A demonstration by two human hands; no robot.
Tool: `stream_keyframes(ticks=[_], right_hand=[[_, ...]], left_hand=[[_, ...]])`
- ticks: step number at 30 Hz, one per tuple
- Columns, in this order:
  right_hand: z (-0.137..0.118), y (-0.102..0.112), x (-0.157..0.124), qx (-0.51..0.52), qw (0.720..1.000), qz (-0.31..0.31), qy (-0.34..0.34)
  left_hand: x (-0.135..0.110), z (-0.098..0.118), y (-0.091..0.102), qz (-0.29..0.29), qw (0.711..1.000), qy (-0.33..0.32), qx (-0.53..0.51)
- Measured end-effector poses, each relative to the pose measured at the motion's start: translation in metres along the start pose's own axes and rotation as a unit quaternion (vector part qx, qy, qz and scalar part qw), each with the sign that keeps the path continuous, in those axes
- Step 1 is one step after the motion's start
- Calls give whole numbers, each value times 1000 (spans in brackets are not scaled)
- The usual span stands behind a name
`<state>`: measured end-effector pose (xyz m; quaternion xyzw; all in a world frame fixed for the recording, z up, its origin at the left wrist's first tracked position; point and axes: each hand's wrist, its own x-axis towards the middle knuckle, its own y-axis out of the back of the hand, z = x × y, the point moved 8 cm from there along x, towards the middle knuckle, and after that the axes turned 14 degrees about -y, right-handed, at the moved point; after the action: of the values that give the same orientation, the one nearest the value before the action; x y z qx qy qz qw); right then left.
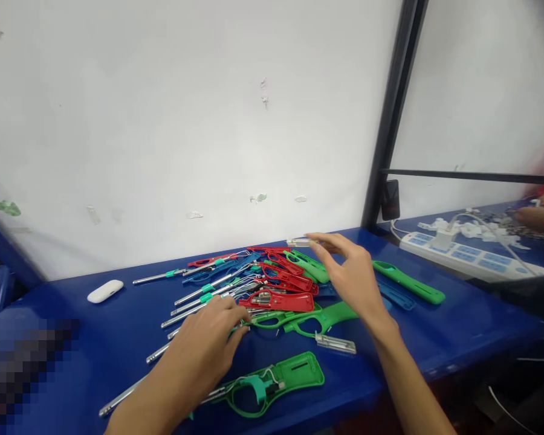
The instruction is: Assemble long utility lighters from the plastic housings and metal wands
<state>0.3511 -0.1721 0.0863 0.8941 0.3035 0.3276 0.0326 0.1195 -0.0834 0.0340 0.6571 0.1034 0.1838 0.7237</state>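
Observation:
A pile of red, green and blue plastic lighter shells point(278, 284) with long metal tubes lies on the blue table point(457, 320). My left hand point(204, 350) rests palm down on the near left of the pile, fingers curled onto a green shell and a metal tube. My right hand point(349, 272) hovers over the pile's right side and pinches a small clear part point(299, 242) at its fingertips. A green half shell with a teal trigger point(272, 380) lies nearest to me. A small metal piece point(335, 344) sits beside my right wrist.
A white oval case point(105, 291) lies at the left on the table. A white power strip point(471, 257) with plugged cables sits behind a black frame post point(390, 121) at the right. Another person's hand point(541, 214) works at the far right. A white wall panel backs the table.

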Motion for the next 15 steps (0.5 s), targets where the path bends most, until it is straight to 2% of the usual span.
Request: stream_keyframes(ticks=[5, 9, 15], right_hand=[[4, 3, 2, 32, 999, 0, -25], [6, 1, 1, 31, 999, -1, -30], [4, 1, 0, 17, 999, 1, -31]], left_hand=[[-11, -22, 3, -10, 998, 59, 18], [-23, -34, -3, -16, 997, 77, 18], [-34, -45, 0, -20, 995, 96, 27]])
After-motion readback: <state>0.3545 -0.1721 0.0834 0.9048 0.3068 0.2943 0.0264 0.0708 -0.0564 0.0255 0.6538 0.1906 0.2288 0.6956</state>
